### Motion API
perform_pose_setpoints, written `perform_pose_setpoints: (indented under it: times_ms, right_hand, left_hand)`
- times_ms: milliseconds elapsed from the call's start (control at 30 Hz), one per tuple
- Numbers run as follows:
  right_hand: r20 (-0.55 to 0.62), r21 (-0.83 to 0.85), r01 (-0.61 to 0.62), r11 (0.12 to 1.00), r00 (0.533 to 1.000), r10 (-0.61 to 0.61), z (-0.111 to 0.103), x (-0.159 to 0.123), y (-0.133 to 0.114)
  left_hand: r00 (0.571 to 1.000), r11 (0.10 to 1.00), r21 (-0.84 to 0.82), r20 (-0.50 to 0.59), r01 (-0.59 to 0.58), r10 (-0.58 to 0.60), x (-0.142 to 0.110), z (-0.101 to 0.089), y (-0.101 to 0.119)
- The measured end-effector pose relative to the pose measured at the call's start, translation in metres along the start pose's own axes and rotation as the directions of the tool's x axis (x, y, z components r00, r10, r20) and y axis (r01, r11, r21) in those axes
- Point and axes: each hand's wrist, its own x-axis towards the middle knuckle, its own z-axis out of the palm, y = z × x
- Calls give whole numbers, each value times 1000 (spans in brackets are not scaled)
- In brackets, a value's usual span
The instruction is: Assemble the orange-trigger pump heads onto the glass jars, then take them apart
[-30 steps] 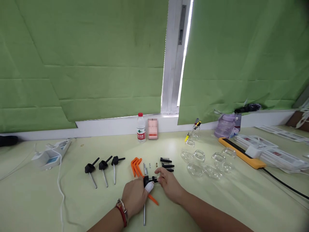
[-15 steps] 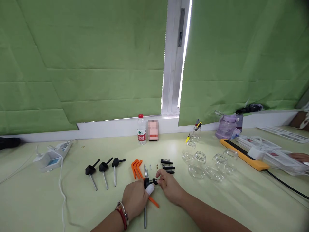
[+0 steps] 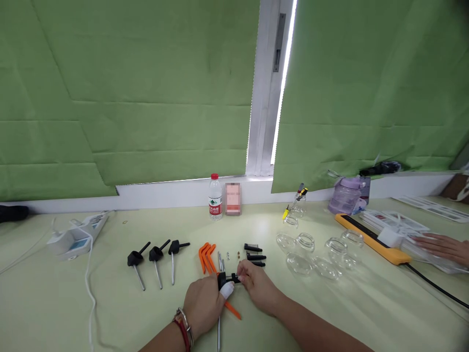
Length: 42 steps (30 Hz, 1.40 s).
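Both of my hands meet over a small black part (image 3: 227, 279) on the pale green table (image 3: 110, 313). My left hand (image 3: 203, 305), with a white wrap on the thumb and a red bracelet at the wrist, grips the part from the left. My right hand (image 3: 258, 288) pinches its right end with the fingertips. A metal rod (image 3: 219, 332) runs from under my left hand toward me, and an orange lever (image 3: 232, 310) lies under the hands. Just beyond lie orange levers (image 3: 205, 256), black springs (image 3: 254, 254) and tiny screws (image 3: 232, 253).
Three black-handled metal pins (image 3: 157, 259) lie to the left, a white power strip (image 3: 75, 237) farther left. Several clear glass cups (image 3: 315, 249) stand to the right. A water bottle (image 3: 215, 198) stands by the wall. Another person's hand (image 3: 443, 247) rests at the far right near a yellow-edged device (image 3: 370, 237).
Another person's hand has come in at the far right and reached further onto the table. My hands stay on the small black part, barely shifted.
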Motion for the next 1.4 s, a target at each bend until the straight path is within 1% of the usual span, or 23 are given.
perform_pose_setpoints:
  times_ms: [167,333,600,767,967,1267,1400]
  right_hand:
    - [-2,3,17,1000,1000,-17,-1,0,0]
    - [-10,13,9,1000,1000,-9,2,1,4]
    - [-30,-22,37,999,999,-38,1,2,4]
    - [-11,-19,13,1000,1000,-13,-1,0,1]
    - [-11,-8,2,1000,1000,-2,1,1,4]
    - [-8,17,-1,1000,1000,1,0,0,3]
    - [-18,-17,-5,1000,1000,5,0,0,2]
  left_hand:
    - [1000,1000,4,-12,-13,13,1,1,-1]
    - [999,1000,5,-27,-20,20,0,1,0]
    - [999,1000,4,-28,-24,24,0,2,-1]
    - [999,1000,-2,-30,-24,24,0,4,-3]
    - [1000,999,-33,-6,-17,16,0,2,-2]
    - [1000,1000,3,-8,-7,7,2,3,-3]
    - [1000,1000,4,-12,-8,8,2,5,-4]
